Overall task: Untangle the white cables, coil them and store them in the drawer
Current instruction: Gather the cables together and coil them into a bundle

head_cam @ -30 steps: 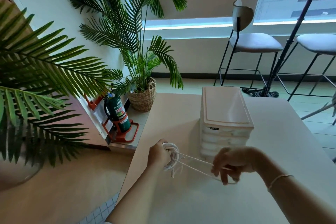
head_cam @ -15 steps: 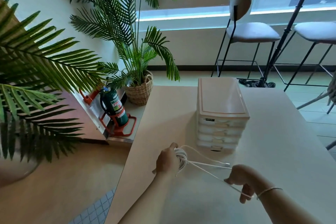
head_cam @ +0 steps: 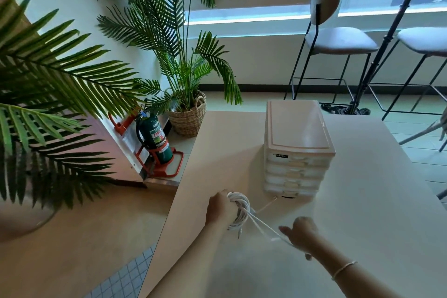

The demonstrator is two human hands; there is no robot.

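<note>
White cable runs rightward from left hand coil.

head-worn wide-angle view, looking forward and down, near table, both hands close below

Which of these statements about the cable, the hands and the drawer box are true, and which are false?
1. The left hand holds a coil of white cable. True.
2. The right hand rests on the drawer box. False: it holds the loose cable strands above the table.
3. One drawer is pulled out. False: all look closed.
4. A green fire extinguisher stands on the floor left of the table. True.
</note>
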